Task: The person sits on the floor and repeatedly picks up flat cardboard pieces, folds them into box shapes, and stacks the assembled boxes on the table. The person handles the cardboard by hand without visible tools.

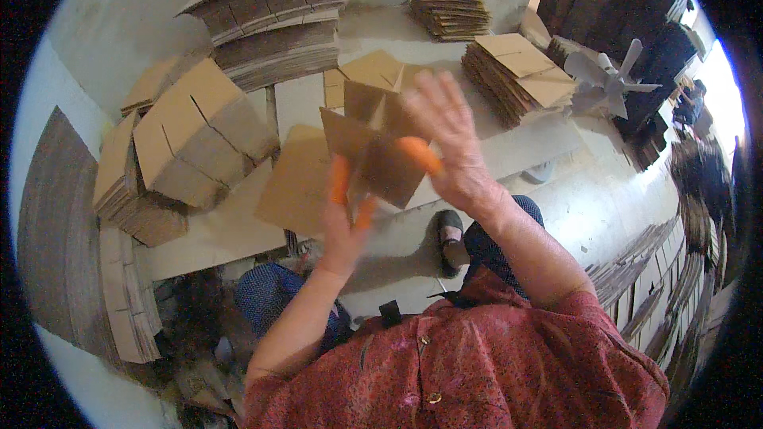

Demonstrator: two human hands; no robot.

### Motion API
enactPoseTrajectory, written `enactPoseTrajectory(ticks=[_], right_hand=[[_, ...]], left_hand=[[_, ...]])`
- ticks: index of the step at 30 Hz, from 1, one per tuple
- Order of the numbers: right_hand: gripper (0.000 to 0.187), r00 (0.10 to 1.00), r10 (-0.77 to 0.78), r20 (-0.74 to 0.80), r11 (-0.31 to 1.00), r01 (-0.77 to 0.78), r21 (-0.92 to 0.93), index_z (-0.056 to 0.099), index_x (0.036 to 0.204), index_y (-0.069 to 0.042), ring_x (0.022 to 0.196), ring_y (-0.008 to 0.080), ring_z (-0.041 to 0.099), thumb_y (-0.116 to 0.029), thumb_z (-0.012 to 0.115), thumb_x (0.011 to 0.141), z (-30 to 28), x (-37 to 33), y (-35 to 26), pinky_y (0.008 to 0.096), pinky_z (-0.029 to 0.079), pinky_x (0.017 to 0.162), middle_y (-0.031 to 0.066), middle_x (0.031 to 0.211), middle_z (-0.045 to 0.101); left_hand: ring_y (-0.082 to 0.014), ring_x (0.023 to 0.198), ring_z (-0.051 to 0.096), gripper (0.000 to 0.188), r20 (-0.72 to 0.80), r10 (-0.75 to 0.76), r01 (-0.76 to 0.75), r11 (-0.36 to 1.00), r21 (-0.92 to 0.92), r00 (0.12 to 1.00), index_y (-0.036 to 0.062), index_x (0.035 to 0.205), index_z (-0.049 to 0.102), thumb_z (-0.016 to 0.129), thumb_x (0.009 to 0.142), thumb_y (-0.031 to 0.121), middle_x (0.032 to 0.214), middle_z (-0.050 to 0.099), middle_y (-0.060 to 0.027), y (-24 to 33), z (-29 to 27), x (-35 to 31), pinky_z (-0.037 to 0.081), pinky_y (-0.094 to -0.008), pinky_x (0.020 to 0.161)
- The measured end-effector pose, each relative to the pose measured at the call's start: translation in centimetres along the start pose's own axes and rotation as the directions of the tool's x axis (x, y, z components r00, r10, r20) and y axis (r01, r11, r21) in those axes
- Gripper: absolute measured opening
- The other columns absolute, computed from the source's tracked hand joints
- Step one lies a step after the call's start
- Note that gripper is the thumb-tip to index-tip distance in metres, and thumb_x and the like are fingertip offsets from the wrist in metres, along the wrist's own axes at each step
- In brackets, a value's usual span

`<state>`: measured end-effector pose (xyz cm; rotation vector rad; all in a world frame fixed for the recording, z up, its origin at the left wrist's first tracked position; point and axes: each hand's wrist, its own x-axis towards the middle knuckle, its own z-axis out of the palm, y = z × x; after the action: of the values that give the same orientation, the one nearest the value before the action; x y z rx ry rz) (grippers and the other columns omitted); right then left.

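In front of me a brown cardboard divider (371, 151), made of crossed slotted panels, is held up off the low table. My left hand (346, 226) grips its lower left side, with orange covers on the thumb and a finger. My right hand (445, 139) is at the divider's right side, fingers stretched out and blurred by motion. Its thumb, in an orange cover, lies over the front panel; whether it presses there I cannot tell. Beneath and left of the divider a flat cardboard sheet (296, 183) lies on the table (211, 234). More cardboard pieces (373, 70) show behind it.
Slotted cardboard stacks stand at left (203, 131), back left (274, 24), back (449, 4) and right (517, 75). A grey fan (610, 83) stands beyond the right stack. More cardboard (664, 286) lines the floor's right side. Another person (690, 103) is far right.
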<state>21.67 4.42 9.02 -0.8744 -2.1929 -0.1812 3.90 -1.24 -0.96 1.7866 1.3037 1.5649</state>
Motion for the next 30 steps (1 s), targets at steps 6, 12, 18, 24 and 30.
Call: enactPoseTrajectory(ticks=[6,12,18,24,30], right_hand=[[0.044,0.976,0.024,0.215,0.999,-0.014,-0.048,0.047,0.127,-0.010,0.129,0.0346,0.033,-0.022,0.058,0.086,-0.4,1.3,-0.8,0.0507,0.027,0.102,0.0175,0.128,0.048],[0.063,0.777,0.496,0.387,0.576,-0.629,0.523,0.042,0.130,-0.001,0.107,0.0218,0.050,-0.051,0.042,0.091,1.0,0.4,5.0,0.0300,0.036,0.096,0.0107,0.119,0.055],[0.045,0.734,0.233,0.638,0.409,-0.669,0.620,0.053,0.118,-0.002,0.097,0.0173,0.056,-0.033,0.059,0.086,0.4,-0.7,-1.1,0.0321,0.046,0.085,0.0108,0.106,0.062],[0.040,0.718,0.369,0.590,0.425,-0.695,0.580,0.053,0.118,-0.002,0.096,0.0158,0.055,-0.006,0.058,0.079,-1.6,-2.7,2.3,0.0312,0.046,0.085,0.0090,0.105,0.061],[0.052,0.883,0.470,0.009,0.717,-0.387,0.580,0.049,0.125,0.003,0.114,0.0159,0.048,0.010,0.047,0.073,-7.8,-1.7,3.5,0.0281,0.035,0.099,0.0085,0.120,0.056]], left_hand=[[-0.0267,0.134,0.026,0.061,0.056,-0.076,0.084,0.985,-0.153,0.995,0.0020,0.139,0.027,0.055,0.089,0.021,0.143,0.030,-0.0169,-1.2,0.6,0.1,0.020,-0.0353,0.109],[-0.0252,0.136,0.020,0.070,0.052,0.012,0.006,0.942,-0.335,0.999,0.0012,0.141,0.021,0.060,0.085,0.018,0.146,0.024,-0.0159,0.3,1.3,0.5,0.017,-0.0347,0.110],[-0.0281,0.133,0.024,0.083,0.233,0.100,-0.060,0.983,-0.172,0.967,0.0005,0.142,0.012,0.058,0.085,0.040,0.143,0.025,-0.0156,0.3,4.6,-0.3,0.019,-0.0374,0.109],[-0.0340,0.135,0.017,0.075,0.371,0.067,0.006,0.981,-0.193,0.926,0.0037,0.141,0.023,0.059,0.075,0.009,0.147,0.018,-0.0197,1.7,5.9,-0.1,0.015,-0.0397,0.111],[-0.0353,0.132,0.026,0.064,0.301,0.061,-0.113,0.981,0.159,0.952,0.0033,0.138,0.030,0.057,0.082,0.013,0.145,0.023,-0.0205,-1.1,4.1,-1.3,0.021,-0.0407,0.109]])
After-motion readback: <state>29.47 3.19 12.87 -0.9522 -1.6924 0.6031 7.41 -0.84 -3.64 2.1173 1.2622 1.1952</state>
